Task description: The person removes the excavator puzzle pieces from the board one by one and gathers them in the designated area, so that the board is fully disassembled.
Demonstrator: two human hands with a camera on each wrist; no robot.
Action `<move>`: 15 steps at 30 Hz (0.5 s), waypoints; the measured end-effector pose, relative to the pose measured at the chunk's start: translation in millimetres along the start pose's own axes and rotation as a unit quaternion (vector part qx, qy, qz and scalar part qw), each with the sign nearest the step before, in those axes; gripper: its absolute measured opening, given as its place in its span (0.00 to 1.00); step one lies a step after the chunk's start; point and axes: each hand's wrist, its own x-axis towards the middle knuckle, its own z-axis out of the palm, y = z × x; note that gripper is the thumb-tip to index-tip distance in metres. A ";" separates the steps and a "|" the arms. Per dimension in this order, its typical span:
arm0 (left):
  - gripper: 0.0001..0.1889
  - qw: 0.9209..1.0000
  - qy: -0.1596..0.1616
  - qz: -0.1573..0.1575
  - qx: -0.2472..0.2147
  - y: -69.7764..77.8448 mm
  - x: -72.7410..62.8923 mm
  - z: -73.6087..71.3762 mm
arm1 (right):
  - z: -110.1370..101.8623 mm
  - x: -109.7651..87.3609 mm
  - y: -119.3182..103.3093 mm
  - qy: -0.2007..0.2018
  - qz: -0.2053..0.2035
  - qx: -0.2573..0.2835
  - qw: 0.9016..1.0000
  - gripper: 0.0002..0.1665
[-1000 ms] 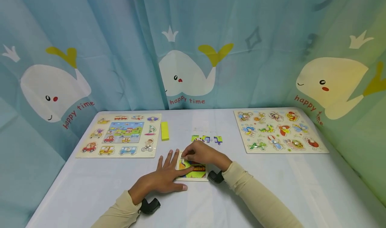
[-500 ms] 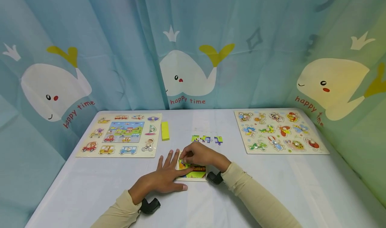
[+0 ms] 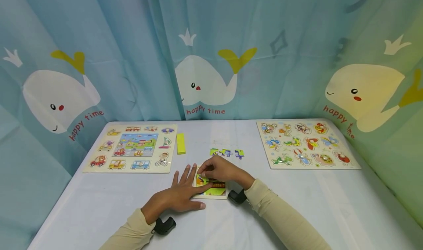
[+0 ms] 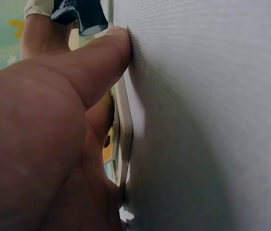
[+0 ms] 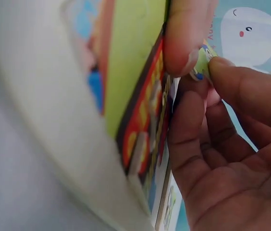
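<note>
Green puzzle piece (image 5: 202, 66), partly hidden, is pinched by right fingers (image 5: 248, 89); left fingers (image 3: 202, 188) spread.

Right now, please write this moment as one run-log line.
left hand: touching puzzle board | right hand: holding puzzle piece | loose pieces: beyond board

The puzzle tray (image 3: 211, 197) looks like smooth wood, its printed picture (image 3: 214, 192) flat and smooth. The tablecloth (image 4: 207, 96) shows a fine, matt weave. The curtain (image 3: 132, 33) is cloth with a soft sheen; the sleeves (image 3: 287, 217) are matt cloth, the wrist devices (image 3: 164, 226) apparently plastic.
</note>
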 end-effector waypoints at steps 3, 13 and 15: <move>0.34 1.000 -0.002 -0.002 0.003 0.2 0.3 -0.7 | 0.3 -0.5 -1.3 0.005 -0.003 0.007 1.000 0.08; 0.34 1.000 -0.005 -0.012 0.012 0.3 1.3 0.8 | -6.4 -2.5 -9.5 0.074 0.048 0.079 0.993 0.11; 0.34 1.000 -0.006 -0.013 0.012 0.0 1.0 1.1 | -7.7 -3.2 -10.8 0.081 0.051 0.075 0.993 0.11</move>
